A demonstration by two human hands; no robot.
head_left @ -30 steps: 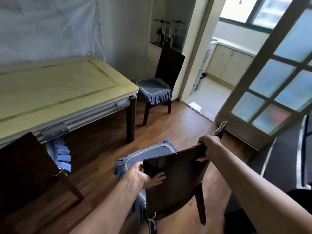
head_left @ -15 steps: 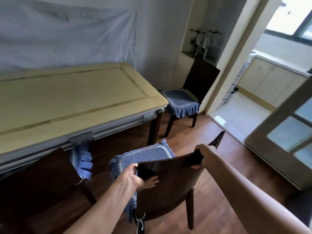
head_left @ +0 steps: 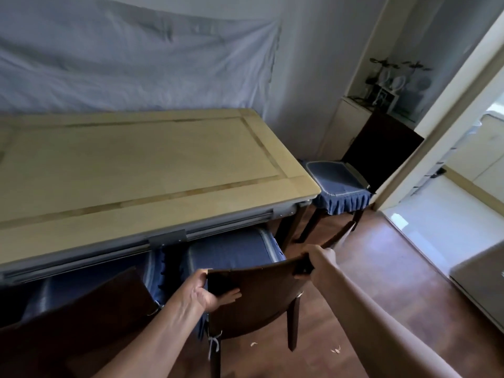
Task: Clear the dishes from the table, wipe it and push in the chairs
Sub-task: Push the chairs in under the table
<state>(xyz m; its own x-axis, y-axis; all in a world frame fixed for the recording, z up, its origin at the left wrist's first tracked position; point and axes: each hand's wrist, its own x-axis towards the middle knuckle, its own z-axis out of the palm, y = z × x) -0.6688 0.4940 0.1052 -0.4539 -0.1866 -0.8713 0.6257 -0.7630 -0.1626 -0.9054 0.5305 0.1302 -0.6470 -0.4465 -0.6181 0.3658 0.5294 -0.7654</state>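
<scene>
A dark wooden chair (head_left: 261,298) with a blue seat cushion (head_left: 231,252) stands at the near long side of the pale wooden table (head_left: 131,170). Its seat front lies under the table edge. My left hand (head_left: 204,291) grips the left end of the chair's backrest. My right hand (head_left: 319,261) grips the right end of the backrest top. The tabletop is bare. A second dark chair (head_left: 68,323) is tucked under the table to the left.
A third chair (head_left: 362,170) with a blue cushion stands at the table's right end, against a low cabinet (head_left: 343,126). A doorway (head_left: 450,203) opens to the right onto a pale floor. Small scraps (head_left: 335,350) lie on the wooden floor near the chair legs.
The chair has moved forward from the open floor until its seat slid under the table edge. Both hands kept their grip on the backrest. My view has swung left toward the table.
</scene>
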